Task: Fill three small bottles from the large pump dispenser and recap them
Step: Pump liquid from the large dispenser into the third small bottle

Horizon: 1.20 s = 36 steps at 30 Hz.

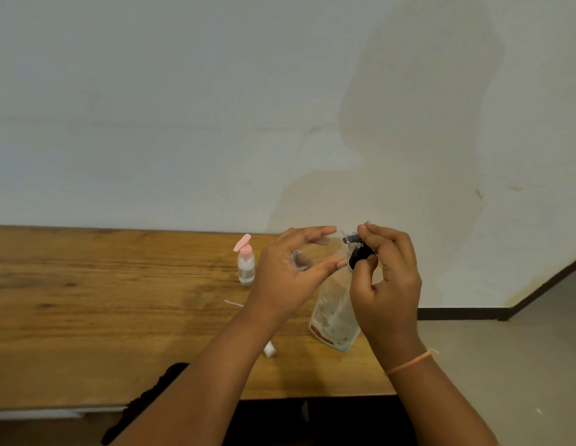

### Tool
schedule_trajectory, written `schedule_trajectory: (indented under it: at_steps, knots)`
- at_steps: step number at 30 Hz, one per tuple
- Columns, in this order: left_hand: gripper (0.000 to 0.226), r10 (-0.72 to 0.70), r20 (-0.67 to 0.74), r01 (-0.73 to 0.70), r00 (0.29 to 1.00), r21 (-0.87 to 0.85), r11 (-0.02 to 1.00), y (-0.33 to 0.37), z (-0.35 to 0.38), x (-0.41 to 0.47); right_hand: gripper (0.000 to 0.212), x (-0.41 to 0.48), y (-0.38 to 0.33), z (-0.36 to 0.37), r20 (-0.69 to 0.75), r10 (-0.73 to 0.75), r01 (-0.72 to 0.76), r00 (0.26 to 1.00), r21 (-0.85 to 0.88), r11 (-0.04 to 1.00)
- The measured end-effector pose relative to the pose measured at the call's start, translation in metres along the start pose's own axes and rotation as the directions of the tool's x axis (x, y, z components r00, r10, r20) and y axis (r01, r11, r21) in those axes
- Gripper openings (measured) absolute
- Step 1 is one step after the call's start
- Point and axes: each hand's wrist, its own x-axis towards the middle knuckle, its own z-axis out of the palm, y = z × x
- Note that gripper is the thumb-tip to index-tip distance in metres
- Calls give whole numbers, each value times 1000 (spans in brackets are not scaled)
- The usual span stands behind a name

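My left hand [289, 275] holds a small clear bottle [300, 260] lying sideways between thumb and fingers, above the table. Beside it, my right hand [388, 284] pinches a black cap [360, 254] right at the bottle's mouth. Behind both hands stands the large clear dispenser [333, 317] with a printed label; its dark pump head [351, 238] shows between my fingertips. A small bottle with a pink pump top [246, 263] stands upright to the left of my left hand.
The wooden table [103, 300] runs along a white wall. On it lie a small white cap [269, 349], partly under my left forearm, and a thin white tube [233, 303]. The table's right end [392, 381] borders bare floor.
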Motion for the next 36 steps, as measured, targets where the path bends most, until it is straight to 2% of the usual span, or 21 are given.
schedule_trajectory:
  at_steps: [4,9,13,19,22,26,29,33,36]
  knots:
    - [41,-38,-10,38,999,6,999,-6,3,-4,39,-5,4,1,43,20,-18,999,-44,999]
    - [40,11,-12,-11,1000,-2,1000,1,2,-3,30,-2,-8,0,-49,46,-45,998,33,998]
    - [39,15,5,-15,1000,-17,1000,2,-1,-2,26,-1,-13,2,-80,51,-48,996,31,998]
    - [40,-48,20,48,999,22,999,-2,2,-4,36,-6,1,1,10,26,-26,1000,-6,1000]
    - [40,-36,18,35,999,43,998,-1,1,-5,33,-7,-4,0,-7,62,-62,998,78,995]
    - [41,21,5,-21,1000,25,999,5,0,-3,16,2,-16,-2,-88,121,-102,989,198,975]
    - [41,42,1,-42,999,48,998,5,-1,-2,11,5,-17,-1,-102,103,-87,989,148,985]
    - [41,-17,5,17,1000,37,999,1,0,0,7,2,-5,3,-90,63,-56,994,86,995]
    - [41,-58,14,57,998,54,997,-3,0,-2,18,-3,1,4,-65,36,-32,997,53,998]
